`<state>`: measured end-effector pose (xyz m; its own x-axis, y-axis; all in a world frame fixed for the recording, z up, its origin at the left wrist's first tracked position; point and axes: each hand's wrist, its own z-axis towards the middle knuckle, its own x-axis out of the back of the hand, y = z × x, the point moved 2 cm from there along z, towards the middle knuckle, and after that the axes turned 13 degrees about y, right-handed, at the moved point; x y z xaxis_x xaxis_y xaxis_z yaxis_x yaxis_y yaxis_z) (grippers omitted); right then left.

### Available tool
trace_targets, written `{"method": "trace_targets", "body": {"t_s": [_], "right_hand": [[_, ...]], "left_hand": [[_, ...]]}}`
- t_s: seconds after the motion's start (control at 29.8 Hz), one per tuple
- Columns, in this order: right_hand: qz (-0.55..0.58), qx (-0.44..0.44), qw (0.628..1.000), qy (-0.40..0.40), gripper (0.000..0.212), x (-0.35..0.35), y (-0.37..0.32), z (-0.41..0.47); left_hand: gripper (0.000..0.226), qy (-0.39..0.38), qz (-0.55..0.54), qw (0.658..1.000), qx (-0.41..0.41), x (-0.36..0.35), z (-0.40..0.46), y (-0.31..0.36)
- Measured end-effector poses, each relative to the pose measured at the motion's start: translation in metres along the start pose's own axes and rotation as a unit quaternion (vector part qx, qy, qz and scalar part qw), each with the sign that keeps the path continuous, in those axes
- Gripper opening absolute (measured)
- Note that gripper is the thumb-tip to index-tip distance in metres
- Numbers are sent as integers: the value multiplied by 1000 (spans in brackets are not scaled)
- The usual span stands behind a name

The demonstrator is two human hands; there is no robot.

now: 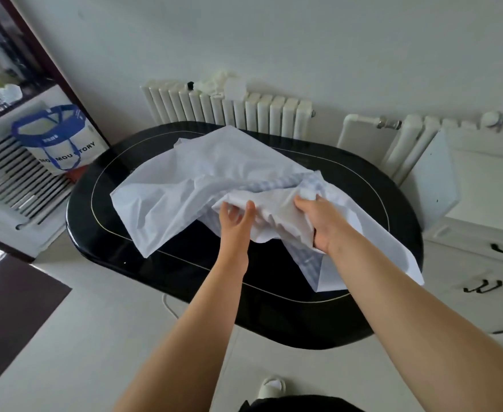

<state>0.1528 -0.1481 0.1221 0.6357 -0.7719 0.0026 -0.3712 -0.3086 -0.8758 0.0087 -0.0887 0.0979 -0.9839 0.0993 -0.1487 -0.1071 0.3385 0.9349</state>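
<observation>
White cloth (pixel 202 173) lies crumpled across the middle of the black oval counter (pixel 274 316), w/ one corner toward the wall and the near-right corner reaching the rim. Blue-striped fabric (pixel 277 184) shows inside its folds, btwn and past the hands. Left hand (pixel 237 218) is at the near fold, fingers (pixel 226 211) curled and thumb closed on the cloth edge, forearm reaching straight in from lower centre. Right hand (pixel 318 224) is just beside it, knuckles up, fingers clamped on a bunched ridge of the same cloth, arm coming from lower right. Hands near, not touching. Behind the counter: white radiator (pixel 229 108). Left: blue-trimmed bag (pixel 57 141). Right: white drawer cabinet (pixel 482 263).
</observation>
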Motion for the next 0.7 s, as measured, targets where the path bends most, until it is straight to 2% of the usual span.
{"method": "trace_targets", "body": {"t_s": [0.1,0.17,0.2,0.23,0.27,0.34,0.37,0.44,0.5,0.57,0.6,0.64,0.7], "right_hand": [[-40,69,997,-18,14,4,-15,-5],[-83,122,989,-30,24,7,-27,-8],[-93,149,984,-38,28,7,-34,-10],[-100,174,978,-53,32,7,-43,-13],[-115,199,971,-70,35,4,-54,-14],[-180,254,947,-84,41,-4,-80,-12],[-212,285,932,-70,43,-8,-93,-7],[-283,354,891,14,48,-13,-116,8],[-350,395,835,154,51,-8,-122,15],[-303,441,795,285,45,5,-105,3],[-245,473,787,311,37,9,-87,-10],[-199,499,788,302,28,11,-62,-27],[-205,518,796,235,21,8,-2,-61]], "left_hand": [[74,74,-4,997,25,6,10,-4],[86,137,-4,983,121,14,11,-6],[85,123,-16,977,172,17,11,-9],[79,75,-40,976,199,20,11,-13],[67,23,-68,976,205,21,9,-15],[48,-33,-123,973,192,19,-2,-11],[42,-48,-151,971,181,17,-6,-6],[31,-44,-183,975,121,14,-13,8],[23,-27,-177,982,64,8,-18,25],[25,-19,-161,986,41,-2,-20,38],[26,-21,-157,986,43,-7,-20,44],[26,-25,-156,986,54,-13,-20,48],[22,-47,-168,981,90,-24,-21,53]]}}
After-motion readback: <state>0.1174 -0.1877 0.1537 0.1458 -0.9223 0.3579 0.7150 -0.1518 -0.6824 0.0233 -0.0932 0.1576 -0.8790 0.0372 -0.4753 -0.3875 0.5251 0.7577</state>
